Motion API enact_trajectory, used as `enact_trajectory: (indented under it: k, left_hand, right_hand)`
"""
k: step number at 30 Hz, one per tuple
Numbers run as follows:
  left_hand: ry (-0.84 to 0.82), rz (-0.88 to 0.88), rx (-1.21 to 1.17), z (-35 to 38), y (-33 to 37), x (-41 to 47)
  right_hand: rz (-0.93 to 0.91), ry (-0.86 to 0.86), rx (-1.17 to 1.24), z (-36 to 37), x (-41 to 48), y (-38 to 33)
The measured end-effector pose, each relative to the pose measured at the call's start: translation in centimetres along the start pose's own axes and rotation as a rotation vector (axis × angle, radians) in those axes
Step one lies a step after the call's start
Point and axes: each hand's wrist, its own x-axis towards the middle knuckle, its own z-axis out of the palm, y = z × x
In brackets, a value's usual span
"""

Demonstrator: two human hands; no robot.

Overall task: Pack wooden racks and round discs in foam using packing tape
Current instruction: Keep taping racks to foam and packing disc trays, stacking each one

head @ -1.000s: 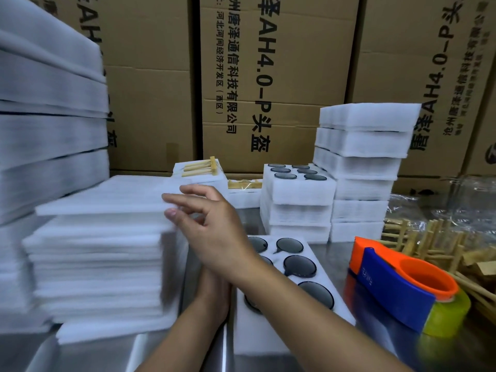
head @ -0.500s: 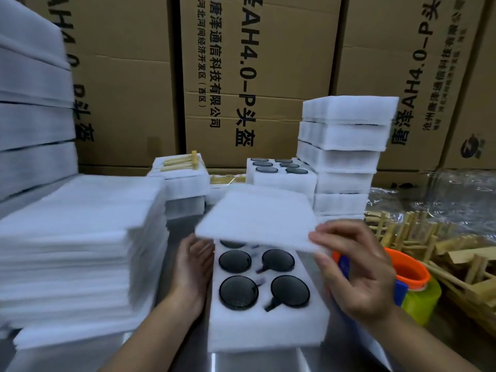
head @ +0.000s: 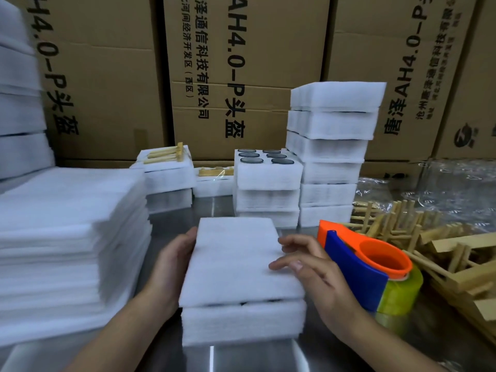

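A white foam sheet [head: 236, 259] lies flat as a lid on the thick foam block [head: 241, 322] in front of me; the round discs inside are hidden apart from dark slivers in the gap. My left hand [head: 174, 260] presses against the left edge of the sheet and block. My right hand [head: 308, 261] rests its fingertips on the sheet's right edge, fingers relaxed. An orange and blue tape dispenser [head: 362, 260] with a yellowish tape roll stands just right of my right hand. Wooden racks [head: 418, 237] lie piled at the right.
A tall pile of foam sheets [head: 67, 237] fills the left. Behind stand stacked foam blocks [head: 332, 157], one foam block with discs showing [head: 268, 167] and one with a wooden rack on top [head: 166, 163]. Cardboard boxes [head: 241, 63] wall off the back. Clear plastic bags [head: 442, 189] lie far right.
The foam sheet, held above the disc-filled block half a second ago, now lies flat on it and covers the discs. My right hand has let go of its edge.
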Motion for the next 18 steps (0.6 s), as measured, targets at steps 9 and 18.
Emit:
enact_trajectory:
  k: [9, 18]
  left_hand:
    - [0.039, -0.034, 0.057, 0.0, -0.1, -0.8]
    - [0.012, -0.047, 0.129, 0.1, -0.3, -1.5]
  right_hand:
    - [0.478, -0.037, 0.601, 0.3, 0.8, 0.7]
    - [0.567, -0.035, 0.734, 1.4, 0.4, 0.0]
